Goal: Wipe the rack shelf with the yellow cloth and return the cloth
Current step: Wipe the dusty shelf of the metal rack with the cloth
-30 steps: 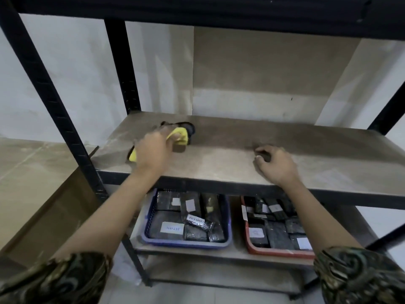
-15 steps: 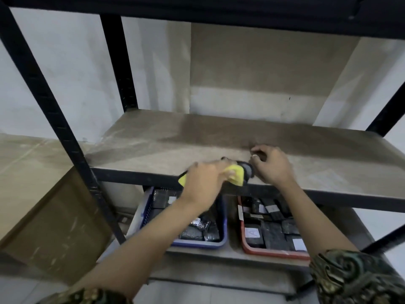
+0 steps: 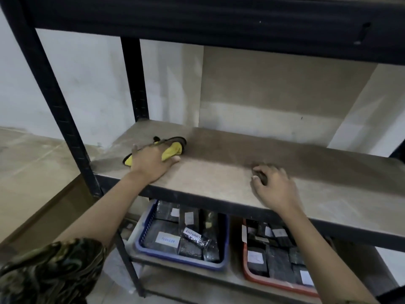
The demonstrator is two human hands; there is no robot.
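Note:
The rack shelf (image 3: pixel 230 178) is a dusty brown board in a black metal frame. A crumpled yellow cloth (image 3: pixel 173 150) lies on its left part. My left hand (image 3: pixel 151 163) presses down on the cloth with fingers spread, the thumb lying on the board. Yellow folds stick out to the right and left of the hand. My right hand (image 3: pixel 274 185) rests on the shelf near the front edge, right of the middle, with fingers loosely curled and nothing in them.
Black uprights (image 3: pixel 59 102) stand at the left, and a dark upper shelf (image 3: pixel 219 20) hangs overhead. On the shelf below sit a blue basket (image 3: pixel 144 231) and a red basket (image 3: pixel 246 268) of dark labelled packets. A white wall lies behind.
My left hand swept the cloth from the left of the shelf to the front middle, then back to the left. The right hand stayed in place.

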